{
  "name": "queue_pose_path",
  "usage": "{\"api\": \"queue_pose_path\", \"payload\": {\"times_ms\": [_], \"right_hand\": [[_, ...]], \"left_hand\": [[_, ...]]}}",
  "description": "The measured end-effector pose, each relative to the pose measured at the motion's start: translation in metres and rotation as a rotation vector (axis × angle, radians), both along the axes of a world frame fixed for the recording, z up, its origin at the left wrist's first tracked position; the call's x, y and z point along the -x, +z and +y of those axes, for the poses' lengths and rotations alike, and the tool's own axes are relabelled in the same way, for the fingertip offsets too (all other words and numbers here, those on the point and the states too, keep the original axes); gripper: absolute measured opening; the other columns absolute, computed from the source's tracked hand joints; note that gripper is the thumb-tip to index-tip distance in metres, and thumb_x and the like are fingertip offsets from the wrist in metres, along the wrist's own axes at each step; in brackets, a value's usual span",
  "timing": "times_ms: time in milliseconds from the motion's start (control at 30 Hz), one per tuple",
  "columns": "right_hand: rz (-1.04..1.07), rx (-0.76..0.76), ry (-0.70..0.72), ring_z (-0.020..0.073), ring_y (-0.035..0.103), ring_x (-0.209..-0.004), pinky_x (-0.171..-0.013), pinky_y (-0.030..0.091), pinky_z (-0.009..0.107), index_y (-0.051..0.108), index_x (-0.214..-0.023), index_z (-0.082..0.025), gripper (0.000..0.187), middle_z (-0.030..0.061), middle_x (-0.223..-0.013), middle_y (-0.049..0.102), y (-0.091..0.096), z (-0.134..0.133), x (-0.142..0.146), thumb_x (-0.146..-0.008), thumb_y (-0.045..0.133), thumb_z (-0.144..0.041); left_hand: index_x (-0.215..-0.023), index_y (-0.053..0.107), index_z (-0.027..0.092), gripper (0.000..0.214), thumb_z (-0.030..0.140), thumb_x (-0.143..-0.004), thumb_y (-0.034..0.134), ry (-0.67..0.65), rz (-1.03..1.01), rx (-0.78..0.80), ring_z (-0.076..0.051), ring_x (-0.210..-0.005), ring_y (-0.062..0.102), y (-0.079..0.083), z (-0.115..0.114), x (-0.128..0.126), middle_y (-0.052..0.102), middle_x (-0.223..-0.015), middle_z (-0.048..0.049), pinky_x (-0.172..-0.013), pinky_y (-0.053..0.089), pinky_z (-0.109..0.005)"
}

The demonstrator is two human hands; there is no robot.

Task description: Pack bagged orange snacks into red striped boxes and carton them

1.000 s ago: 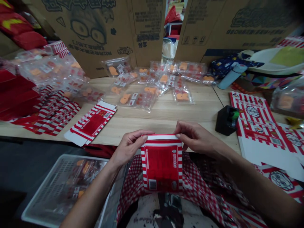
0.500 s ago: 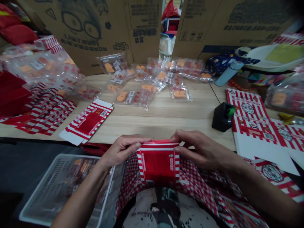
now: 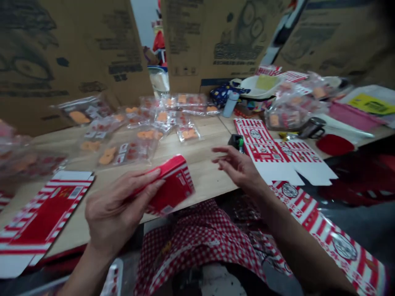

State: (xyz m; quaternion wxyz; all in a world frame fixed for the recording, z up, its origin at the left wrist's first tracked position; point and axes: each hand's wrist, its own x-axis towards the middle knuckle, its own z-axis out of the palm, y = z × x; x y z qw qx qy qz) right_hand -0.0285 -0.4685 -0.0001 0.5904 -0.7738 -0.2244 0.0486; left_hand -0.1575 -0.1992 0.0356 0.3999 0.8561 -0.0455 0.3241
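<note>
Carton of red-and-white striped card (image 3: 173, 185) sits gripped in the left hand (image 3: 119, 209) above the wooden table (image 3: 203, 176), tilted, apparently to bring one face into view. The right hand (image 3: 237, 166) hovers half open and empty, near a flat carton blank (image 3: 277, 154) lying on the table.

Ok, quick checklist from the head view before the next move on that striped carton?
1. Grip of the left hand on the red-and-white striped carton: ok, fingers on it.
2. Right hand off the carton: ok, open and apart.
3. Carton ends closed: cannot tell, blurred.
4. Flat striped carton blank apart from the held carton: ok.
5. Clear packet of orange snacks not touching the carton: cannot tell, very close.
</note>
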Motion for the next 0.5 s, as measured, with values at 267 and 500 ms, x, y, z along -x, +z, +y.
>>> {"api": "queue_pose_path", "payload": {"times_ms": [267,500], "right_hand": [[0.533,0.052,-0.644,0.014,0.066,-0.054,-0.037,0.034,0.019,0.059,-0.103,-0.015,0.021,0.006,-0.085,0.066,-0.077,-0.066,-0.081,-0.086,0.066,-0.026],[0.65,-0.157,-0.558,0.0172,0.072,-0.059,-0.047,0.052,0.022,0.056,-0.087,-0.019,0.014,0.0011,-0.08,0.066,-0.07,-0.074,-0.093,-0.083,0.066,-0.028]], "left_hand": [[-0.106,0.079,0.027,0.018,0.028,-0.089,0.073,-0.149,0.02,-0.098,-0.019,-0.093,0.074,-0.039,-0.015,-0.065,0.079,-0.107,-0.0034,-0.086,0.059,-0.031],[-0.112,0.076,0.028,0.025,0.021,-0.088,0.074,-0.177,0.052,-0.078,-0.018,-0.096,0.073,-0.035,-0.018,-0.06,0.076,-0.11,-0.002,-0.087,0.057,-0.029]]}}
